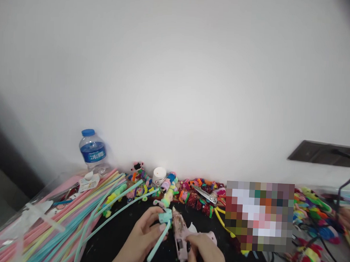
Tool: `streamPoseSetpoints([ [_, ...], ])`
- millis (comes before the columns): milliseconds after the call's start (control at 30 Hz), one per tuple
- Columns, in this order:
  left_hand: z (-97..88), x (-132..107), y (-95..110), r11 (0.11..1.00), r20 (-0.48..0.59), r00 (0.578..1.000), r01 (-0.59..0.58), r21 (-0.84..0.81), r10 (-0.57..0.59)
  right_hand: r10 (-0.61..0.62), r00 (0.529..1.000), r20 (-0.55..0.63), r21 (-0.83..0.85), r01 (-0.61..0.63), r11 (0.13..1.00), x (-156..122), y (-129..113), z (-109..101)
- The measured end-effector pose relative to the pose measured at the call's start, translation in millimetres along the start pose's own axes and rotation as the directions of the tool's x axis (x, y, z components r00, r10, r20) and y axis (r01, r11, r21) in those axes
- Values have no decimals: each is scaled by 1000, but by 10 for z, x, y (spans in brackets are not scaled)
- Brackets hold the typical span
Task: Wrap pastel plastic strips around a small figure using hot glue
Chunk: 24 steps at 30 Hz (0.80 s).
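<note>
Low in the middle, my left hand (145,235) is closed, its fingertips pinching a mint-green pipe cleaner piece (165,215). One straight mint stem (158,243) of it points down towards me. Just right of it, my right hand (205,253) grips a pale pink hot glue gun (181,237). The gun's nozzle (174,210) points away from me, close beside the mint piece; whether they touch I cannot tell. My fingers partly cover the gun's handle. Behind the nozzle lies a pastel pipe cleaner figure (168,193).
Long pastel pipe cleaners (67,219) fill the left side. A water bottle (93,152) and a white tub (159,176) stand near the wall. Scissors (207,195) with yellow handles lie over colourful figures (196,200). A blurred patch hides part of the right. Another person's hand (348,220) is beyond cables.
</note>
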<state>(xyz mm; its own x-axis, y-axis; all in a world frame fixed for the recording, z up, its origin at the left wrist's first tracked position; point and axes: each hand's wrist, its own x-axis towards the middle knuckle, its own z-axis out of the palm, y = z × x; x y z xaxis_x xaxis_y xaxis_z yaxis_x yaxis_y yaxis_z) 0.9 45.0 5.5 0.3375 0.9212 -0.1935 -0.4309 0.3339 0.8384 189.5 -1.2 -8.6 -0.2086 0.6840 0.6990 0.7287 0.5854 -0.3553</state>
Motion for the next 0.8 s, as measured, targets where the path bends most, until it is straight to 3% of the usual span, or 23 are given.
streamPoseSetpoints([
  [333,37,-71,72,990,55,998,-24,-139,32,96,994,47,-171,-87,981,67,22,-212],
  [567,-4,-46,64,988,-60,998,-9,-155,0,186,965,185,-393,-101,914,63,-10,-162],
  [800,-9,-31,79,986,-77,997,-16,-168,3,213,951,223,-390,-113,914,-20,17,-109],
])
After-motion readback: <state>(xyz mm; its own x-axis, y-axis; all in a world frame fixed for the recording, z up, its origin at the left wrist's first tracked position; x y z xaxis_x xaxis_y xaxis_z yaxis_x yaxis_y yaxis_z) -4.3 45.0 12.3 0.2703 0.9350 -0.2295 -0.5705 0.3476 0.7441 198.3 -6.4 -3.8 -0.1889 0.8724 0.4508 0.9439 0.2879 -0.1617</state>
